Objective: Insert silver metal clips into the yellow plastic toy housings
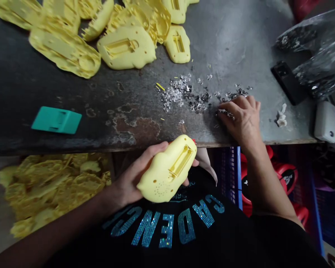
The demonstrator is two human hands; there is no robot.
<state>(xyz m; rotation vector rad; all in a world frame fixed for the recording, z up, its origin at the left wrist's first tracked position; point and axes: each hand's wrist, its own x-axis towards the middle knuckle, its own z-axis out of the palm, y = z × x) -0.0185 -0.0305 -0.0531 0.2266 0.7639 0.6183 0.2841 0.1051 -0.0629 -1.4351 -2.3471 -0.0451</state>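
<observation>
My left hand [134,175] is wrapped round a yellow plastic toy shell [167,171], just in front of the table edge. The shell's outer side faces up, with an oblong battery recess, screw holes and a cluster of small speaker holes. A bit of red shows behind its far end. Over the table, my right hand [241,117] has its thumb and fingers closed at the right end of a scattered pile of small metal clips [181,91]. Some clips show between thumb and fingers; the fingertips are partly hidden.
More yellow shells [128,46] lie at the back left, near a teal plastic block [56,120]. On the right are a black phone [289,82], a clear plastic bag [321,52] and a white device [326,121]. Below the edge, yellow parts [53,186] and a blue crate [318,216] appear.
</observation>
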